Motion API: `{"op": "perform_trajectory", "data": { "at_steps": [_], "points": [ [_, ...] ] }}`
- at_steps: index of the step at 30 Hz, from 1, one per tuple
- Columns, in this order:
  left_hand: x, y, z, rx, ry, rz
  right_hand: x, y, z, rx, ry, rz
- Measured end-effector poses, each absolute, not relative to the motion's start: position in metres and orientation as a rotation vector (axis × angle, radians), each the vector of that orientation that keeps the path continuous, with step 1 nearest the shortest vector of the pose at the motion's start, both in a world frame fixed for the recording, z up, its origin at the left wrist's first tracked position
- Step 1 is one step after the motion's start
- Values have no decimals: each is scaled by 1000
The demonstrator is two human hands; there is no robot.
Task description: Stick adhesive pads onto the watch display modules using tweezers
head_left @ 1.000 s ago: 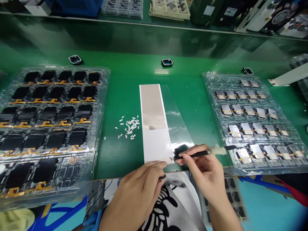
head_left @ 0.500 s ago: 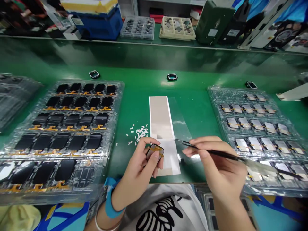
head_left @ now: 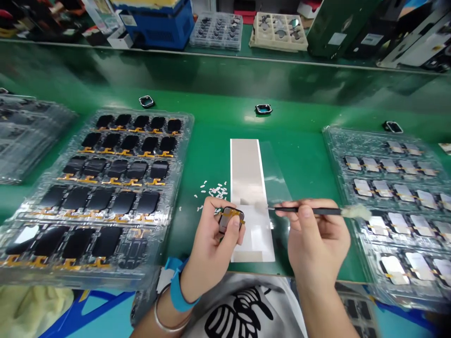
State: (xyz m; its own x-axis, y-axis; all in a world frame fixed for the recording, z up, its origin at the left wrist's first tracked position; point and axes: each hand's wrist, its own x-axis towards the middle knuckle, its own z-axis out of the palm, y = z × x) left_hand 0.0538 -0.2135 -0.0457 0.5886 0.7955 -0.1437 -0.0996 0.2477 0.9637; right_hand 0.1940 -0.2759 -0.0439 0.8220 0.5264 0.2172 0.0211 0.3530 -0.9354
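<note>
My left hand point(head_left: 220, 237) is closed round a small watch screen point(head_left: 230, 220), its grey back and orange flex strip facing up under my thumb. In my right hand point(head_left: 319, 239) I grip a slim black tool point(head_left: 317, 211) between thumb and fingers. Its thin tip points left, towards the screen, without visibly touching it; a pale, tuft-like end sticks out on the right. Beneath both lies a beige strip with white edges point(head_left: 246, 164), partly covered by a white sheet. Small white slips point(head_left: 217, 191) are scattered left of the strip.
A clear tray of black screens point(head_left: 118, 169) stands on the left, a tray of silver-backed screens point(head_left: 403, 192) on the right. Three watch frames point(head_left: 263, 109) lie along the back. Above them, a shelf carries a blue machine point(head_left: 158, 26) and parts boxes point(head_left: 216, 30).
The black tool has turned in my right hand from slanting to nearly level. My left hand still holds the screen. The whole view has shifted slightly.
</note>
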Motion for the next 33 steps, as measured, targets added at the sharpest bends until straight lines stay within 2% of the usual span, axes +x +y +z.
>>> {"op": "perform_trajectory", "data": {
  "at_steps": [8, 16, 33],
  "points": [
    [54, -218, -45, 1065, 717, 708, 164, -274, -39, -1132, -490, 460],
    [54, -224, -50, 991, 563, 774, 153, -273, -45, -1151, -612, 335],
    [58, -226, -49, 1130, 648, 821, 155, -273, -47, -1179, -623, 325]
  ]
}}
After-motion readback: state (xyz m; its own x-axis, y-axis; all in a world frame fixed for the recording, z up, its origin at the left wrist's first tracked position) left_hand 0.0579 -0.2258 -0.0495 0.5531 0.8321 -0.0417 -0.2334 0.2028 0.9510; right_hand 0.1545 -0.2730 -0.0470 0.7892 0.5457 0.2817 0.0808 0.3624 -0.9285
